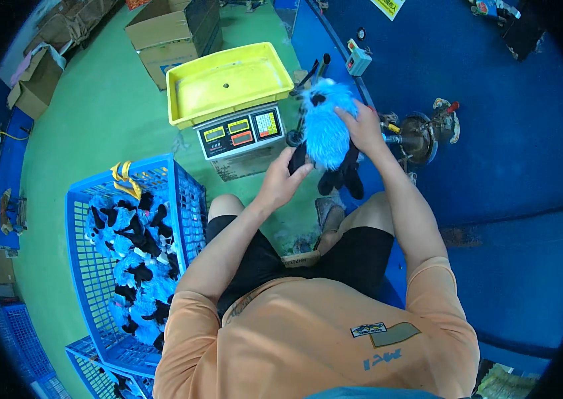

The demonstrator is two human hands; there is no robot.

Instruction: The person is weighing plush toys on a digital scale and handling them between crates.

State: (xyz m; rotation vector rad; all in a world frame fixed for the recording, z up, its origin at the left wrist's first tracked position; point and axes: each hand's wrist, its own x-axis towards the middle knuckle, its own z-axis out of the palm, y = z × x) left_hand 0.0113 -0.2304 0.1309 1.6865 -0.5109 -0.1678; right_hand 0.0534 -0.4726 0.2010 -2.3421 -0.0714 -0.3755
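A furry blue plush toy [327, 136] with black limbs is held up in front of me, over the gap between my knees. My right hand [363, 128] grips its upper right side, the thumb lying on the blue fur. At its lower left, my left hand [282, 177] has thumb and fingers closed about a black limb. Two more black limbs hang below the body. Just right of the toy, a round metal fitting with a nozzle [416, 138] sticks out of a blue machine [494, 133].
Ahead stands a weighing scale [241, 137] carrying a yellow tray [185, 110]. To my left is a blue plastic basket [85, 266] full of similar blue and black plush toys [136, 249]. Cardboard boxes [168, 50] stand beyond on the green floor [105, 113].
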